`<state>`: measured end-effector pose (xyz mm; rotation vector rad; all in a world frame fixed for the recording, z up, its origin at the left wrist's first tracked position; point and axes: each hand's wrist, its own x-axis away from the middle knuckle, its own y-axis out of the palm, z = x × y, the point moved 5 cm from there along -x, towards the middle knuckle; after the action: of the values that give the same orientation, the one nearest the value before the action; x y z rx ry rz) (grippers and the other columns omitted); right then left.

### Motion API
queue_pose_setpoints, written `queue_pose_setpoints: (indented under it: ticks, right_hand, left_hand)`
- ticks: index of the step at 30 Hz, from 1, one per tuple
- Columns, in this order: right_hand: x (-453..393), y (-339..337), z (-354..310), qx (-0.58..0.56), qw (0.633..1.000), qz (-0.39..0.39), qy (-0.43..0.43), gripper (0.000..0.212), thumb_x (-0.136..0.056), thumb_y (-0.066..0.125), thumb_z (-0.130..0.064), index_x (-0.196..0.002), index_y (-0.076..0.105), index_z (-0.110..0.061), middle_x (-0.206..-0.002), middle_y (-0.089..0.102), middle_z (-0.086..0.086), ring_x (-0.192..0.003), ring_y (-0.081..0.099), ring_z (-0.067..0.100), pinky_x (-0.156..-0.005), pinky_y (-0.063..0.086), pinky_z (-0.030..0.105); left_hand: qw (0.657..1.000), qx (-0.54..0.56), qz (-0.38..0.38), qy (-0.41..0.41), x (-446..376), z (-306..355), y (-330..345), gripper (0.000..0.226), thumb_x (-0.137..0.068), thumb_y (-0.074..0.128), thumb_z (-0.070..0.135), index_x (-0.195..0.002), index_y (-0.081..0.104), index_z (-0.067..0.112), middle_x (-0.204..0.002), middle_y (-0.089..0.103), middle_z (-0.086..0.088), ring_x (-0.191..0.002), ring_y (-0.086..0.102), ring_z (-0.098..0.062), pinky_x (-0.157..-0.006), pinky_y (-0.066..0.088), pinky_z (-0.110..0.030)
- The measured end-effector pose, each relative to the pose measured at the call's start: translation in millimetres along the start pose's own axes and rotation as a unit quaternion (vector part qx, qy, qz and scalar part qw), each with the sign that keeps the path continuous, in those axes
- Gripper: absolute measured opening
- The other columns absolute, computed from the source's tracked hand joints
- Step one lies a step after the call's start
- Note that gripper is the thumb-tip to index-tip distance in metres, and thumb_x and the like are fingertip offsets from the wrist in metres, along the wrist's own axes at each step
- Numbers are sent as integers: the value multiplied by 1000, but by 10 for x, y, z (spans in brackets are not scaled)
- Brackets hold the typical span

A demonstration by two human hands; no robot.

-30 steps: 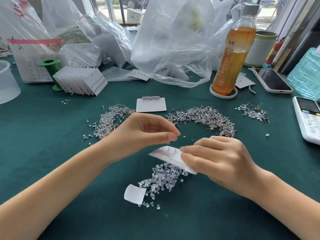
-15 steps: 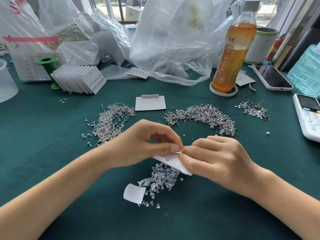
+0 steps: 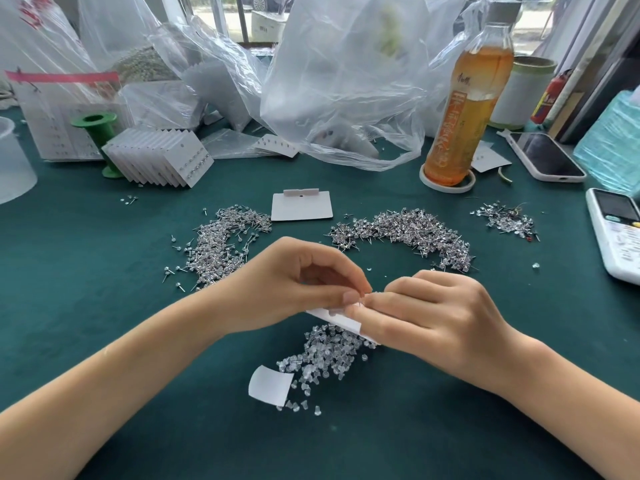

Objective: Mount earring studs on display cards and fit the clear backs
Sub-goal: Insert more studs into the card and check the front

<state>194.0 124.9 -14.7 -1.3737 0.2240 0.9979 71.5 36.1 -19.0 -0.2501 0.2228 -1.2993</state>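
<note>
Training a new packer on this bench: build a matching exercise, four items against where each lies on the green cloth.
Items:
1. clear backs
2. blank card
3. tea bottle
4. stack of filled cards

Places:
A. far left, beside the green spool
B. far right, on a white coaster
C. heaped just below the hands
D. flat between the two stud piles

Pairs: 1-C, 2-D, 3-B, 4-A
</note>
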Motion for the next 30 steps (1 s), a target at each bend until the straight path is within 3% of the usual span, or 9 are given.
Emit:
queue_pose_setpoints:
  ticks: [8, 13, 17, 21, 26, 30]
  right_hand:
    - [14, 16, -7, 3, 1000, 3, 0, 13, -86, 68, -5, -90, 77, -13, -70, 68, 0, -54, 60, 21, -45, 47, 28]
    - [34, 42, -38, 3, 1000, 3, -2, 13, -82, 72, -4, -90, 75, -13, -65, 65, 2, -53, 60, 23, -45, 47, 30]
    - [57, 63, -61, 11, 1000, 16, -6, 26, -83, 71, -5, -101, 58, -17, -66, 66, 1, -54, 60, 21, -45, 46, 30]
    - [49, 49, -59, 13, 1000, 18, 1, 16, -80, 72, -2, -88, 75, -15, -65, 66, 2, -52, 59, 22, -43, 46, 30]
    - [32, 43, -65, 14, 1000, 20, 1, 21, -75, 76, -1, -89, 73, -17, -63, 65, 1, -51, 59, 22, -43, 46, 30]
    - [19, 23, -94, 30, 999, 27, -15, 24, -85, 61, 1, -83, 76, -19, -59, 61, 0, -49, 57, 22, -41, 45, 29]
  left_hand:
    - [999, 51, 13, -12, -11, -23, 8, 17, -77, 68, 10, -92, 67, 3, -79, 69, -8, -71, 62, -19, -66, 51, -20]
    - [998, 53, 10, -12, -3, -34, 16, 13, -78, 69, 5, -91, 68, 5, -77, 70, -5, -64, 63, -9, -63, 51, -17]
    - [1000, 28, 8, -3, 0, -19, 33, 13, -76, 70, 11, -88, 69, 9, -78, 71, -3, -69, 65, -8, -66, 51, -16]
    - [1000, 3, 4, 10, -1, -10, 33, 11, -79, 71, 5, -88, 69, 8, -79, 71, -5, -71, 65, -10, -66, 50, -16]
    - [999, -40, -20, 21, -8, 31, 41, 12, -80, 71, 0, -90, 69, 7, -81, 71, -6, -73, 66, -15, -70, 49, -17]
    - [997, -53, -47, 10, -29, 36, 25, 14, -79, 71, -1, -90, 68, 8, -83, 71, -4, -80, 66, -14, -76, 49, -18]
